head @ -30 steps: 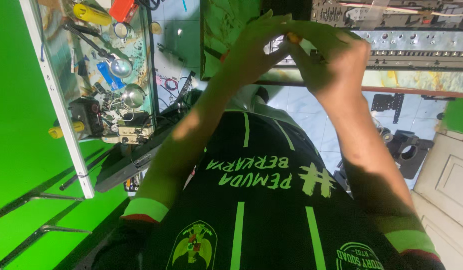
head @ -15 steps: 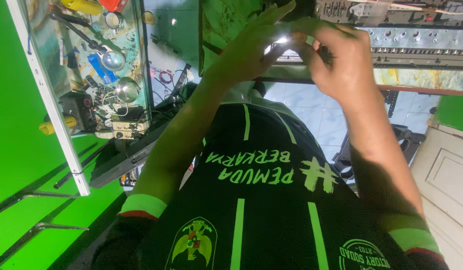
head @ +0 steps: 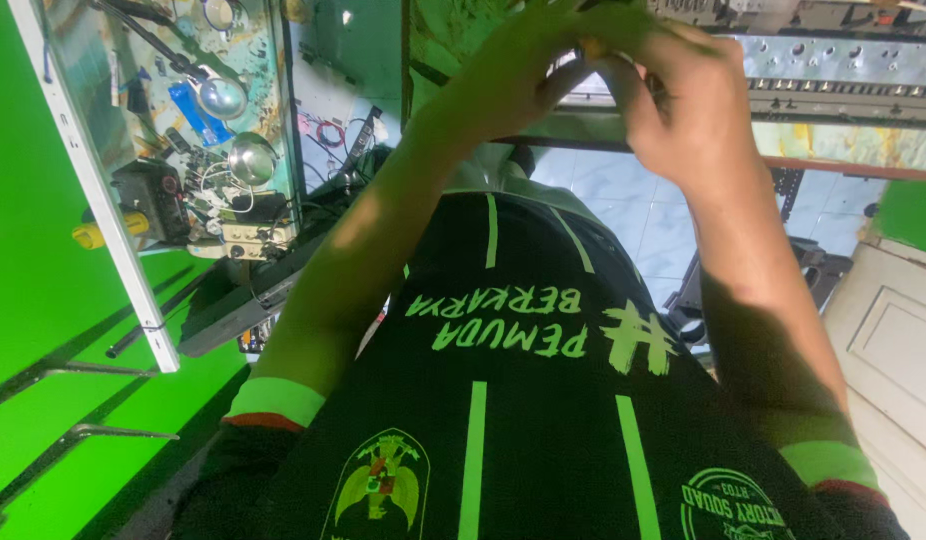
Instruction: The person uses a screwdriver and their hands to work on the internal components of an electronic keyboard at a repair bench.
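Hands meet at the top of my view: my left hand [head: 513, 85] and right hand [head: 683, 100] pinch together on a small orange-tipped object [head: 590, 47], mostly hidden, just before a grey perforated metal chassis [head: 843, 70]. Far left, a cluttered tabletop [head: 113, 130] carries wires and round metal parts.

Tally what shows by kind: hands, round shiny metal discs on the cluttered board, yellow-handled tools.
Hands: 2, left hand and right hand, joined at a small orange-tipped object
Shiny metal discs: 2
Yellow-handled tools: 1
Total: 5
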